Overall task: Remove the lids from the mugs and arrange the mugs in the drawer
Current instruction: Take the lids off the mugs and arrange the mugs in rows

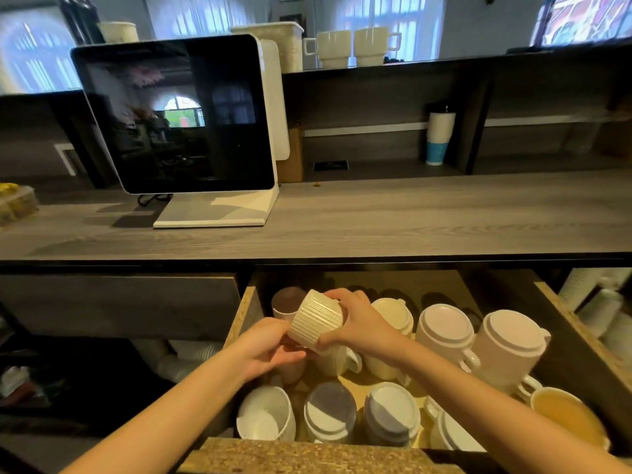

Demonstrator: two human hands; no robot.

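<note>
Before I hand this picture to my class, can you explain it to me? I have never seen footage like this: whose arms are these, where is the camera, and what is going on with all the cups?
There is no machine here. A person wears a wide-angle camera on the head, looking forward and down, so the two bare arms coming up from the bottom edge are that person's own.

The right hand grips a ribbed cream mug, tilted on its side, above an open wooden drawer. The left hand is at the mug's lower end; what it is doing there is hidden.

The drawer holds many cream mugs. Some are closed with lids, such as the lidded mug on the right, while an open mug stands at the front left.

Above the drawer runs a grey counter with a dark screen on a white stand.
</note>
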